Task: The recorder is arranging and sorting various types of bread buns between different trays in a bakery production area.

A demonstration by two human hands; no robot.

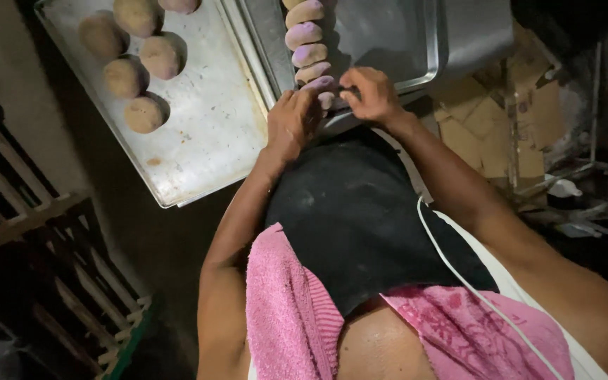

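My left hand (291, 123) and my right hand (369, 95) meet at the near edge of a metal baking tray (395, 49). Both pinch a small purple-tinted dough piece (321, 86) at the tray's front rim. Behind it a row of several oval dough pieces (306, 34), some purple and some tan, runs away along the tray's left side. The fingers hide the underside of the held piece.
A second, flour-dusted metal tray (205, 119) lies to the left with several round tan dough balls (142, 112). A wooden rack (43, 232) stands at lower left. Torn cardboard (501, 127) lies at right. A pink towel (283, 309) and white cord (459, 274) hang over my black apron.
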